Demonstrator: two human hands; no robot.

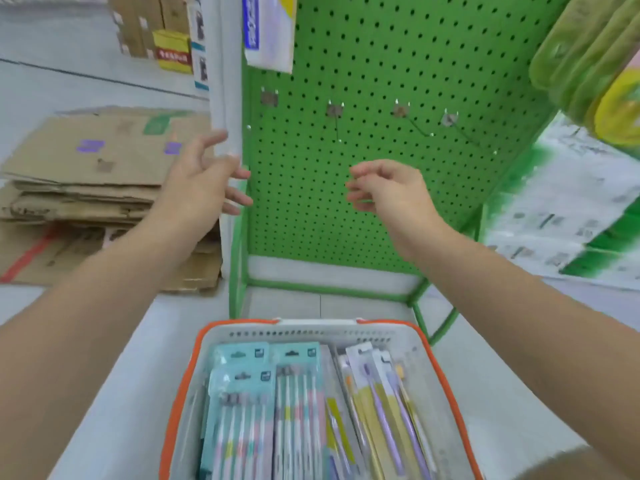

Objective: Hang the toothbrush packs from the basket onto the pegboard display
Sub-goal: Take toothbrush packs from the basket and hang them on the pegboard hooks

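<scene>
A grey basket with an orange rim (180,393) stands on the floor at the bottom centre. It holds several teal toothbrush packs (249,403) on the left and yellow-and-white packs (377,403) on the right. Above it rises the green pegboard (381,64) with a row of bare metal hooks (337,123). My left hand (201,181) hovers with spread fingers at the board's left edge, holding nothing. In front of the board's middle, my right hand (391,192) hangs with loosely curled fingers, also holding nothing.
A stack of flattened cardboard (93,188) lies on the floor to the left. One white pack (270,29) hangs at the board's top left. Green cloths (585,57) hang at the upper right, above green-and-white packages (568,216). Boxes (152,26) stand far left.
</scene>
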